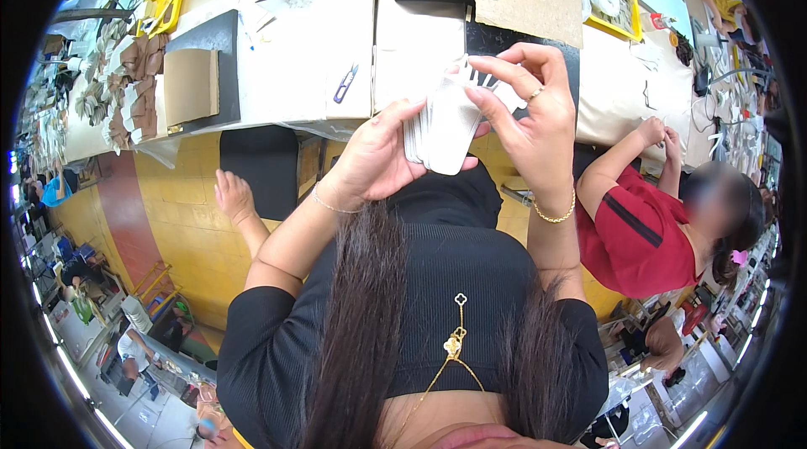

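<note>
Head view, looking down: long white cloth-covered worktable at twelve o'clock; stack of flat white rounded card pieces at centre, gripped underneath by left hand, pinched on top by right hand; small blue thread snips at eleven o'clock.

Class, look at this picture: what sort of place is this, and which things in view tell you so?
Probably a factory floor for shoe or leather parts: a stack of white cut pieces in both hands, brown cut pieces piled on the worktable, yellow trays, a co-worker alongside.
</note>
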Demonstrator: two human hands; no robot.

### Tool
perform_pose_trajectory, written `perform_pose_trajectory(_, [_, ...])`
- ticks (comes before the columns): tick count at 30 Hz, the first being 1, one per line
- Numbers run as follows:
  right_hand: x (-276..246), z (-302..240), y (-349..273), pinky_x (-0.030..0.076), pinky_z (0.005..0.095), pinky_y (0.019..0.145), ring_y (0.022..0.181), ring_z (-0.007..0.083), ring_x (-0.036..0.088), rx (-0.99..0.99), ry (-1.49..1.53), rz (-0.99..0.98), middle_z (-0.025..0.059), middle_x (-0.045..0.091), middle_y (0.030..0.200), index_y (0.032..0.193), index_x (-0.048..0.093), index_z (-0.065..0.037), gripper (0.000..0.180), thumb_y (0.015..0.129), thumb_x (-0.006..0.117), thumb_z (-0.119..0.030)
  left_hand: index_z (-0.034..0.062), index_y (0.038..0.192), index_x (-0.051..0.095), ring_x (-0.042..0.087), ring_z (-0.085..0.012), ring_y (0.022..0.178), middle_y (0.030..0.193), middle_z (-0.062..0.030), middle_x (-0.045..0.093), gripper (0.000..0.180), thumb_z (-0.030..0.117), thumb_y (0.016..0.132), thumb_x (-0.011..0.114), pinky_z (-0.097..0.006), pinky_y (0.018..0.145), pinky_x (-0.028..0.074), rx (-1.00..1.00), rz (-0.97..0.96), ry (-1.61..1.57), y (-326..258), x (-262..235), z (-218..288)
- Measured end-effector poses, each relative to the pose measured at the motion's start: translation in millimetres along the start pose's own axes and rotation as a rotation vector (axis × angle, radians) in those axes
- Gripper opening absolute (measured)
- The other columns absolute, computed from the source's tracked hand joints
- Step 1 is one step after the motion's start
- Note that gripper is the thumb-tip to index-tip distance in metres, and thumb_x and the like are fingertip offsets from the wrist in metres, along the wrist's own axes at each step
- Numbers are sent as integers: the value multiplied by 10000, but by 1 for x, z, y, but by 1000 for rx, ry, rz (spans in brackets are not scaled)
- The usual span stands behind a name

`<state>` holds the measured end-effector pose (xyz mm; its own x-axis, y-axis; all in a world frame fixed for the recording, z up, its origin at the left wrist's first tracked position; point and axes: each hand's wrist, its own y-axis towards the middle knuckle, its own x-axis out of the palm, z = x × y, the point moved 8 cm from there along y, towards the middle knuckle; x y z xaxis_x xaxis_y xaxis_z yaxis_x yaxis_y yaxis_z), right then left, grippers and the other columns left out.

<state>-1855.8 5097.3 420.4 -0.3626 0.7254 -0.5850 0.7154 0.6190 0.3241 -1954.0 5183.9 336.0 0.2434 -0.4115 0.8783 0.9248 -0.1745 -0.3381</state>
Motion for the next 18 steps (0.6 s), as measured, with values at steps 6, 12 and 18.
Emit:
perform_pose_trajectory(6, [17,-4,3,518,266,628,678,154,612,120,96,-108,82,553,965,968,689,-23,184,793,729,-65,30,1360,388,579,-296,1164,1295,-162,532,439,300,1016,434,-556,931,516,11,78,47,-1,-6,-3])
perform_pose_trajectory(12, [22,-10,5,530,271,609,688,146,651,86,56,-134,80,593,915,884,659,-4,107,799,714,-38,14,1348,397,615,-272,1100,1250,-163,558,442,302,1015,441,-498,876,558,6,100,84,-1,-11,-5])
perform_pose_trajectory(18, [24,-16,0,523,271,642,708,176,660,50,-18,-170,87,646,832,861,655,10,92,795,710,-21,22,1341,434,658,-213,975,1176,-134,591,455,328,1007,477,-385,784,596,23,109,176,0,-15,-3])
